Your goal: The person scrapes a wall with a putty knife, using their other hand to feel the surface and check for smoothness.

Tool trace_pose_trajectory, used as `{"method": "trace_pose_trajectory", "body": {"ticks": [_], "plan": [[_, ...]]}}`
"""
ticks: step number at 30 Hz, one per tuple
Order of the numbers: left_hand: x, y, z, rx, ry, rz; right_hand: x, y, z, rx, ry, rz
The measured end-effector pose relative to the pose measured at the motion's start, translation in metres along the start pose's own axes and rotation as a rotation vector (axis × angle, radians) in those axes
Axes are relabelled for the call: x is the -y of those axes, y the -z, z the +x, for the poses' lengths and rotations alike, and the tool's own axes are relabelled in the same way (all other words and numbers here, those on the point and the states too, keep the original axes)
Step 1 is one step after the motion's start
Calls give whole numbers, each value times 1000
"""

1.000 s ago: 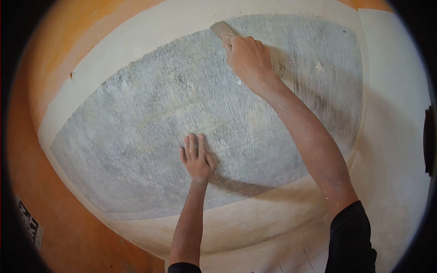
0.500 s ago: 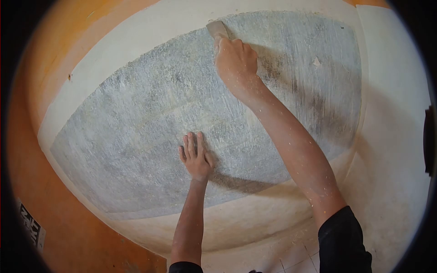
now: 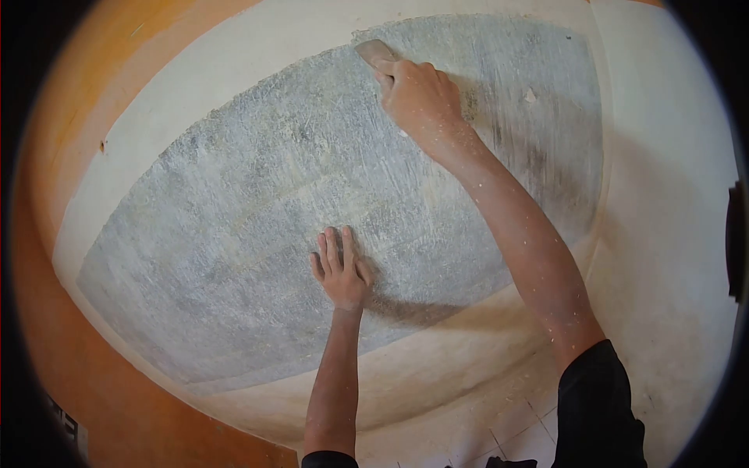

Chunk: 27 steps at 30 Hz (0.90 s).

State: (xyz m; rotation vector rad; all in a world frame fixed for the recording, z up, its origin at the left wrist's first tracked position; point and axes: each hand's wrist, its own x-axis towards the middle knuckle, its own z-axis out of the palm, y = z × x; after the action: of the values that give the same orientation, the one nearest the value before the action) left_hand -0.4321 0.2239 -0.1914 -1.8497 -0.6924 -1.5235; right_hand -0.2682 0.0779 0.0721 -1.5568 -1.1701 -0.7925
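Closest to me are my two black sleeves (image 3: pixel 597 405) at the bottom of the view, and between them a strip of pale floor tiles (image 3: pixel 499 437) where the wall meets the ground.

My left arm runs straight up from there. My left hand (image 3: pixel 341 273) lies flat and open on the wall, fingers together and pointing up, gripping nothing. It rests on the lower middle of the grey patch (image 3: pixel 234 234), a broad area of bare, rough plaster streaked with pale scratch marks. My arm throws a shadow just to the right of the wrist.

My right arm, speckled with pale dust, reaches up diagonally, much farther. My right hand (image 3: pixel 421 97) is clenched around the scraper (image 3: pixel 374 51), whose blade sticks out past my knuckles towards the upper left. The blade is pressed to the wall at the top edge of the grey patch, right where it meets the cream coat (image 3: pixel 234 70). A small pale flake (image 3: pixel 530 95) sits on the grey to the right of that hand.

The cream coat frames the patch on every side and fills the wall to the right. Beyond it, orange paint (image 3: pixel 86 93) covers the left side and curves down under the lower left corner.
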Motion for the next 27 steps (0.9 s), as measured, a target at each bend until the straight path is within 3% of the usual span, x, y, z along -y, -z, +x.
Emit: {"method": "trace_pose_trajectory", "body": {"ticks": [11,16,21,27], "plan": [[6,-1,-1,3,6,-79,10,7,19,-56,-6,-79],[5,2,-4,18,12,-110,5,4,-4,25,-36,-67],[6,-2,-7,5,2,-118,12,1,9,-70,-69,-11],[11,1,-10,13,-22,-99,-25,-9,-13,-97,-71,-119]]}}
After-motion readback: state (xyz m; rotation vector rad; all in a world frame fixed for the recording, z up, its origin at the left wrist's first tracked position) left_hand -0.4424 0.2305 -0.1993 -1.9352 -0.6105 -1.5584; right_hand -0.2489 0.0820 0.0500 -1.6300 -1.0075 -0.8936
